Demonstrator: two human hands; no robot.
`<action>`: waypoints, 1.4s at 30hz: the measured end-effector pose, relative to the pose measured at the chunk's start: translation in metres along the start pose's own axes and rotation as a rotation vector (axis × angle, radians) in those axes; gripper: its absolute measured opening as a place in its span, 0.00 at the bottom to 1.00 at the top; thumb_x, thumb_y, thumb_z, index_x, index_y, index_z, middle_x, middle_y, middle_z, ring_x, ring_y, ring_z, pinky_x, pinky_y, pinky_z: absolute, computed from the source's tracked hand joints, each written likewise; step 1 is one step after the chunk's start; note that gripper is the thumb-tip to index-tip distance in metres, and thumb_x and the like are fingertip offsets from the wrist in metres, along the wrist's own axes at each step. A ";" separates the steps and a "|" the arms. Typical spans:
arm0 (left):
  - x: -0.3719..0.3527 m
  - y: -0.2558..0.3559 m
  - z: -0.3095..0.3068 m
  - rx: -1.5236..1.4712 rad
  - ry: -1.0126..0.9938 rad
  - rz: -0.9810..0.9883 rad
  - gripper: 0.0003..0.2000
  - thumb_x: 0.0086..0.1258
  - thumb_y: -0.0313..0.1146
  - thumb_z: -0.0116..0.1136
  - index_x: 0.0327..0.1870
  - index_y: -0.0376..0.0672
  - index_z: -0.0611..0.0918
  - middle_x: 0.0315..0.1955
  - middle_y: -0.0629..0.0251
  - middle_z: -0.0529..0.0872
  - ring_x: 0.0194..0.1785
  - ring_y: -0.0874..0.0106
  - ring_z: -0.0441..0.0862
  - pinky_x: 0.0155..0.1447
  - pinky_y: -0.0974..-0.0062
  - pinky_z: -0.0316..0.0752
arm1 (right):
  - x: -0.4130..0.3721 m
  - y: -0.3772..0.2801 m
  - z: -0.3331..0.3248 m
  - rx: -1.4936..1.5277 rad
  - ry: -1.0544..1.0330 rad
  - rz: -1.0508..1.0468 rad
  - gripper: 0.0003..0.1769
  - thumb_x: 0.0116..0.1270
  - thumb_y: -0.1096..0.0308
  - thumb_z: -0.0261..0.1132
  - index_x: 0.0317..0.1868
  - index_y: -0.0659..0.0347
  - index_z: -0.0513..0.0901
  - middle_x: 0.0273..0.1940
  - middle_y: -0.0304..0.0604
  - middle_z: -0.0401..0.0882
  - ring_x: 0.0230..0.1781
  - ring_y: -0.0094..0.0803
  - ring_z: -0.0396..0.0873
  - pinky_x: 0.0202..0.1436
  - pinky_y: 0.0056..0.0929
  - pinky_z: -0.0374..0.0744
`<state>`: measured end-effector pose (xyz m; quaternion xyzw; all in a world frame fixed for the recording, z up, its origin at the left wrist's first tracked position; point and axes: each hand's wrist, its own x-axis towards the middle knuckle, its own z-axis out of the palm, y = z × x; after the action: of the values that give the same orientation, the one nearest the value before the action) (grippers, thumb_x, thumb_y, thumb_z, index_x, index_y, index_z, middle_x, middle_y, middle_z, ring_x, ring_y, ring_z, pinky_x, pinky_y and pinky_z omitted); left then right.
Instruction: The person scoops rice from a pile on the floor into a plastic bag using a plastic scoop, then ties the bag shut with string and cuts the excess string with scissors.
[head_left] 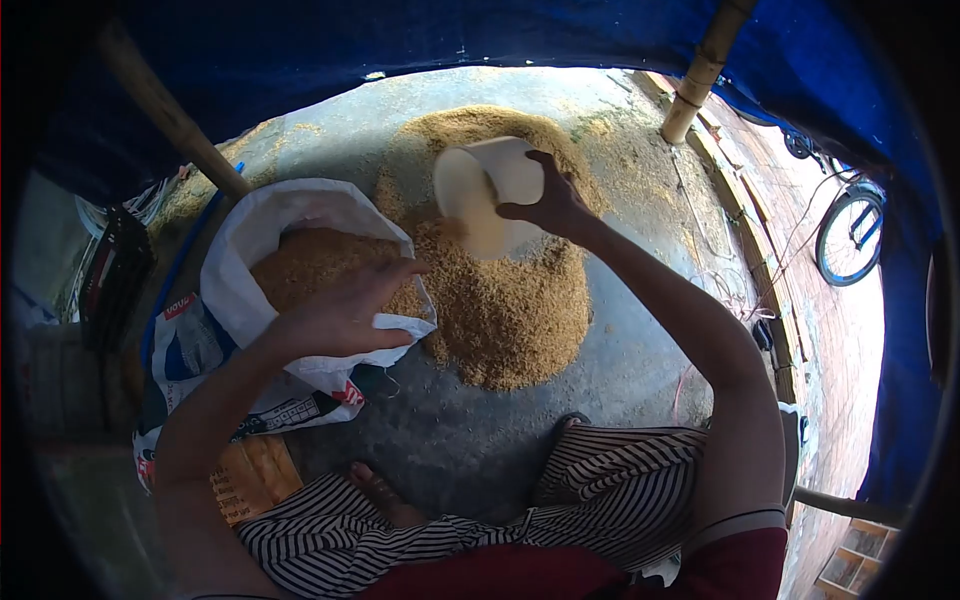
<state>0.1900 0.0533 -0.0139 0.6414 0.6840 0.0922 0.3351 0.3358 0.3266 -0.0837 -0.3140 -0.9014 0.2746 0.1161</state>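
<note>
Head view, one moment. My right hand (555, 205) has its grip closed round the far edge of a white tub (505, 165), which hangs tilted above the grain pile (510, 310), mouth turned toward me, with grain at its lip. My left hand (340, 310) lies on the near rim of the white sack (245, 245), fingers stretched flat over the fold; whether that grip clamps the cloth I cannot tell. The sack stands open just left of the pile and touches it, well filled with the same brown grain (310, 260). The pile sits on a concrete floor (640, 350). Near edge: striped trousers (600, 480) and a bare foot (385, 495). Far right: a bamboo pole (700, 75) and a bicycle wheel (850, 235).
</note>
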 end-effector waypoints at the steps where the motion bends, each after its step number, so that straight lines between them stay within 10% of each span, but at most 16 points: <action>1: 0.021 0.000 0.016 -0.057 -0.021 0.052 0.45 0.52 0.45 0.66 0.68 0.45 0.51 0.65 0.46 0.56 0.68 0.52 0.54 0.69 0.61 0.52 | -0.002 0.019 -0.007 0.066 -0.052 0.071 0.59 0.37 0.41 0.74 0.65 0.53 0.50 0.57 0.54 0.67 0.57 0.53 0.63 0.63 0.47 0.61; 8: 0.140 -0.037 0.183 0.156 0.036 -0.196 0.73 0.34 0.57 0.74 0.65 0.43 0.21 0.67 0.36 0.29 0.70 0.39 0.31 0.69 0.45 0.39 | -0.041 0.107 -0.026 -0.587 -0.098 0.334 0.53 0.38 0.51 0.75 0.65 0.45 0.55 0.57 0.68 0.52 0.58 0.68 0.56 0.42 0.58 0.77; 13: 0.155 -0.043 0.239 0.139 0.233 -0.247 0.72 0.30 0.56 0.76 0.67 0.38 0.28 0.66 0.35 0.32 0.69 0.37 0.28 0.68 0.41 0.31 | -0.060 0.105 -0.032 -0.693 -0.206 0.438 0.50 0.40 0.50 0.73 0.64 0.47 0.57 0.57 0.68 0.51 0.58 0.68 0.54 0.31 0.49 0.82; 17: 0.165 -0.023 0.241 0.221 0.247 -0.384 0.71 0.29 0.49 0.78 0.69 0.43 0.32 0.66 0.35 0.31 0.68 0.36 0.38 0.67 0.39 0.41 | -0.070 0.091 -0.023 -0.712 -0.301 0.322 0.49 0.42 0.45 0.71 0.63 0.50 0.59 0.56 0.69 0.52 0.57 0.68 0.56 0.49 0.51 0.75; 28: 0.219 -0.035 0.274 -0.138 0.513 -0.345 0.64 0.38 0.36 0.73 0.68 0.41 0.30 0.66 0.39 0.43 0.69 0.43 0.44 0.71 0.53 0.43 | -0.083 0.056 0.000 -0.345 -0.461 0.094 0.53 0.39 0.42 0.69 0.63 0.60 0.59 0.50 0.69 0.67 0.54 0.64 0.62 0.53 0.58 0.68; 36: 0.255 0.000 0.220 -0.205 0.472 -0.314 0.60 0.39 0.40 0.73 0.69 0.39 0.38 0.65 0.40 0.49 0.68 0.44 0.47 0.71 0.58 0.46 | -0.068 0.090 -0.020 0.517 -0.534 0.523 0.50 0.50 0.46 0.69 0.66 0.56 0.53 0.61 0.60 0.58 0.66 0.48 0.55 0.44 0.41 0.83; 39: 0.255 0.008 0.175 -0.443 0.420 0.022 0.52 0.42 0.44 0.72 0.67 0.39 0.50 0.62 0.39 0.56 0.65 0.46 0.57 0.69 0.61 0.55 | -0.059 0.111 -0.034 0.730 -0.531 0.545 0.52 0.48 0.50 0.72 0.67 0.54 0.50 0.63 0.60 0.54 0.63 0.52 0.59 0.43 0.48 0.83; 42: 0.254 -0.015 0.127 -0.295 0.368 -0.199 0.57 0.41 0.48 0.73 0.68 0.39 0.45 0.65 0.38 0.50 0.68 0.46 0.51 0.70 0.62 0.51 | -0.046 0.123 -0.039 0.765 -0.448 0.649 0.55 0.45 0.51 0.74 0.67 0.58 0.50 0.62 0.60 0.57 0.60 0.53 0.64 0.43 0.52 0.82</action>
<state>0.2631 0.2508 -0.2045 0.4873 0.7725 0.2727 0.3023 0.4489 0.3945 -0.1232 -0.4450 -0.5971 0.6644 -0.0634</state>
